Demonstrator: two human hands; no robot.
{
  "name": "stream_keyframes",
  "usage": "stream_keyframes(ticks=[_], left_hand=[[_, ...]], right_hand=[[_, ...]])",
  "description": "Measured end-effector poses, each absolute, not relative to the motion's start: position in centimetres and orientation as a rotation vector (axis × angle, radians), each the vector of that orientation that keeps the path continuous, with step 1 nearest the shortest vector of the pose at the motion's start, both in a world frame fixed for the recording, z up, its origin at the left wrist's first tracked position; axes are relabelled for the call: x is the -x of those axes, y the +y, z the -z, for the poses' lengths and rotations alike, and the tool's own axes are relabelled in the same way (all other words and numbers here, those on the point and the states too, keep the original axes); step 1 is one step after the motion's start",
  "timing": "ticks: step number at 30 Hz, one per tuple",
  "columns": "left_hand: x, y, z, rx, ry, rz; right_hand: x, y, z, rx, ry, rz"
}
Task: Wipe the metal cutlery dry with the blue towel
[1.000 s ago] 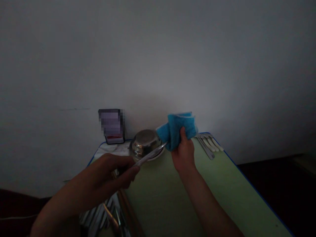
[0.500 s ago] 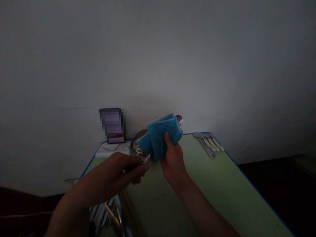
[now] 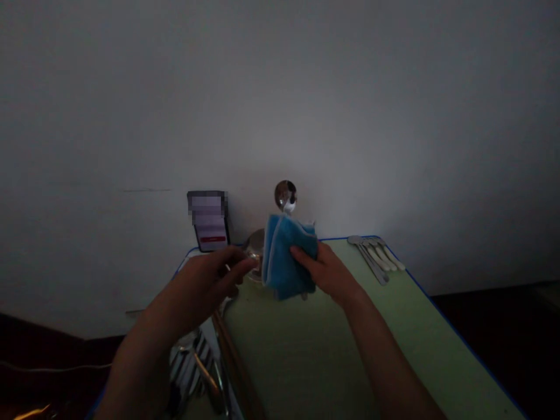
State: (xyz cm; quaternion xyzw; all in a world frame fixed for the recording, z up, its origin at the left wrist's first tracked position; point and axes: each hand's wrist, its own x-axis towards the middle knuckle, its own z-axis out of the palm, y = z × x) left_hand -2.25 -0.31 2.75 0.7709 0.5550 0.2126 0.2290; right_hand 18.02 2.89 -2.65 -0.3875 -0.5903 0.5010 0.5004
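My right hand (image 3: 317,265) grips a folded blue cloth (image 3: 289,256) wrapped round a metal spoon (image 3: 286,196). The spoon's shiny round bowl sticks up above the cloth, and a bit of its handle shows below; the cloth hides the middle. To the left of the cloth is my left hand (image 3: 221,274), its fingers loosely bent and slightly apart, with nothing visible in them. Behind my left fingertips stands a metal bowl (image 3: 255,242), partly covered by the hand and the cloth.
Several spoons and forks (image 3: 374,254) lie at the table's back right. A phone (image 3: 210,224) leans on the wall at the back left. Front left, more metal cutlery (image 3: 201,367) lies on a striped surface beside brown sticks (image 3: 236,361). The green table (image 3: 315,350) has a blue edge.
The spoon has turned from slanted to nearly upright, its bowl now clear above the cloth. My left hand has let go of the handle and moved slightly left.
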Motion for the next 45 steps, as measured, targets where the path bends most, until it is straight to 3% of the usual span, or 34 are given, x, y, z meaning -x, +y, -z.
stream_keyframes(ticks=[8,14,21,29,38,45], left_hand=[[1.8,-0.5,-3.2,-1.992,1.661,-0.957],[2.0,-0.5,-2.8,-2.073,1.427,-0.875],[2.7,-0.8,-3.0,-2.232,1.334,-0.693],[3.5,-1.1,-3.6,-2.308,1.433,-0.776],[4.5,-1.4,-3.3,-2.367,1.461,-0.939],[5.0,-1.8,-3.8,-2.328,1.278,-0.757]], right_hand=[[-21.2,1.9,1.2,0.927,-1.958,-1.253],[-21.7,1.9,0.7,0.899,-2.265,-1.258],[-22.6,1.7,0.1,0.905,-2.347,-1.331],[-23.7,1.5,-0.2,0.977,-2.252,-1.45],[-26.6,1.5,-0.2,1.181,-2.134,-1.432],[-27.8,1.6,0.0,1.256,-2.111,-1.247]])
